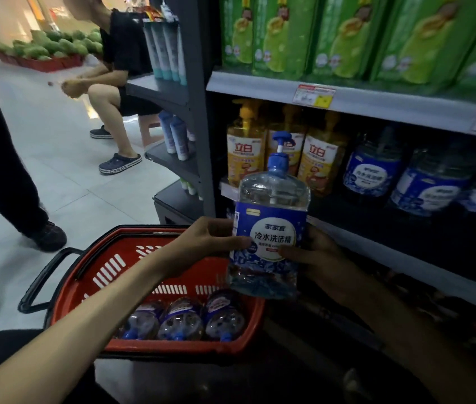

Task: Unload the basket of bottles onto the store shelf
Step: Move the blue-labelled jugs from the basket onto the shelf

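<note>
Left forearm (99, 319) reached forward from the lower edge. The left grip (210, 240) curled round one side of an upright pump bottle (271, 225), with the thumb on its blue label. The right grip (318, 258) clasped the opposite side. Below and left of both grips sat the red basket (105, 272), with three similar bottles (181, 319) lying in it. Beyond the grips, the shelf (406, 225) carried yellow bottles (245, 153) and, further right, blue-labelled bottles (373, 173).
</note>
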{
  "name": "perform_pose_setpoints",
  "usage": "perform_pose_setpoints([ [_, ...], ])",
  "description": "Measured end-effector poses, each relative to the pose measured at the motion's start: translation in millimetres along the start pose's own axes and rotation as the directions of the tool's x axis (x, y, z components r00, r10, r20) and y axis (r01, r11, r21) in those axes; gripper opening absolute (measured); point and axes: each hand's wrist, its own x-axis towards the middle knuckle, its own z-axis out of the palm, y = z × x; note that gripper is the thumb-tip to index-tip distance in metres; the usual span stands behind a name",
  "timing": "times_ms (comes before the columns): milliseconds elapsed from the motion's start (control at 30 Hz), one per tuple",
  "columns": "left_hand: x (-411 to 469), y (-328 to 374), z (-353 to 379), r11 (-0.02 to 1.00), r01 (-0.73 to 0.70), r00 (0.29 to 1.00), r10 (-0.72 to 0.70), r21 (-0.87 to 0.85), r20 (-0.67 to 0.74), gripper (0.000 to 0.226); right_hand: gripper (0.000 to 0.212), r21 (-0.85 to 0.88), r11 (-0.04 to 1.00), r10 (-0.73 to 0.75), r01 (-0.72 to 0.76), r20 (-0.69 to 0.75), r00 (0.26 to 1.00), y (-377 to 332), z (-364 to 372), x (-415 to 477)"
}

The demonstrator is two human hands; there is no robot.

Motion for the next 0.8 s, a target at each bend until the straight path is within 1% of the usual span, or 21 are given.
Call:
perform_pose_setpoints([
  [100,23.3,18.2,23.3,0.995,-0.041,0.999,0.038,0.094,0.028,0.037,0.061,-0.034,0.999,-0.043,0.039,-0.136,0.99,-4.6,-18.8,-13.1],
  [200,43.2,29.4,42.5,0.99,-0.069,0.996,0.063,0.123,0.058,0.037,0.07,-0.045,0.998,-0.061,0.052,-0.226,0.972,-8.7,-33.5,-26.3],
  [300,64.1,38.7,62.4,0.973,-0.116,0.991,0.099,0.199,0.094,0.036,0.078,-0.081,0.994,-0.093,0.07,-0.32,0.943,-11.5,-50.6,-39.8],
  [367,76.4,43.8,75.1,0.959,-0.157,0.983,0.13,0.237,0.126,0.032,0.087,-0.106,0.991,-0.122,0.087,-0.387,0.914,-11.3,-62.7,-49.2],
  [433,86.6,49.7,88.1,0.932,-0.22,0.969,0.176,0.289,0.172,0.027,0.095,-0.139,0.986,-0.141,0.092,-0.408,0.902,-10.6,-74.7,-60.9],
  [467,91.6,52.6,95.3,0.914,-0.251,0.961,0.195,0.318,0.199,0.026,0.093,-0.158,0.983,-0.155,0.098,-0.408,0.9,-9.9,-80.7,-68.0],
  [500,96.4,55.7,103.0,0.901,-0.273,0.953,0.205,0.337,0.224,0.027,0.086,-0.171,0.979,-0.169,0.107,-0.41,0.896,-9.6,-86.3,-75.4],
  [567,107.2,60.7,119.3,0.884,-0.304,0.937,0.21,0.355,0.28,0.032,0.073,-0.173,0.976,-0.193,0.134,-0.397,0.897,-9.6,-96.6,-90.4],
  [633,118.7,64.7,137.9,0.862,-0.338,0.918,0.214,0.379,0.333,0.038,0.065,-0.167,0.972,-0.221,0.167,-0.387,0.895,-8.5,-106.4,-103.6],
  [700,129.2,68.7,157.3,0.86,-0.356,0.903,0.216,0.366,0.371,0.039,0.063,-0.167,0.965,-0.255,0.201,-0.431,0.866,-4.5,-119.1,-114.1],
  [800,146.7,74.3,183.5,0.857,-0.395,0.874,0.241,0.33,0.422,0.041,0.068,-0.161,0.959,-0.284,0.235,-0.527,0.801,-1.2,-137.7,-128.0],
])
